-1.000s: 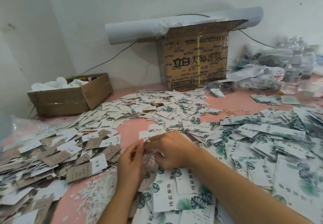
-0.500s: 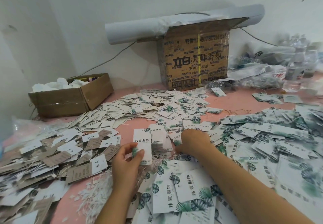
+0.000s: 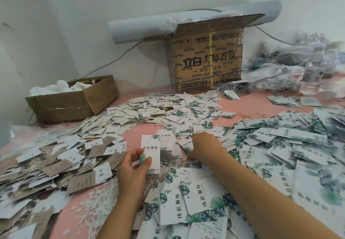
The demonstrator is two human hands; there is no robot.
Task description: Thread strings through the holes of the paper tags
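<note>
The left hand [image 3: 133, 168], low in the middle of the frame, pinches the bottom edge of a tall tag [image 3: 150, 148] between thumb and fingers and holds it upright, printed face toward the camera. The right hand [image 3: 206, 146], just right of centre, lies knuckles-up on the heap of small tags [image 3: 186, 115], which spreads across the pink bench [image 3: 250, 106] toward the upper middle. Its fingers are buried among the cards, so I cannot tell whether they are closed on one or only raking. This looks like the gathering step: a companion card to pair with the tall one before the string goes in. To do it well, the right hand should slide one small tag off the top rather than dig, since these cards are slick and several will likely lift together. It should be laid on the tall tag with the top edges flush, so that the holes line up; the hole itself is too small to make out here. The left-hand pinch is best kept low, leaving the top corner free. The loose strings [image 3: 101, 196] lie in a pale tangle at lower left, close beside the left wrist. One should be drawn out by its end, because pulling from the middle may drag the whole clump along.
</note>
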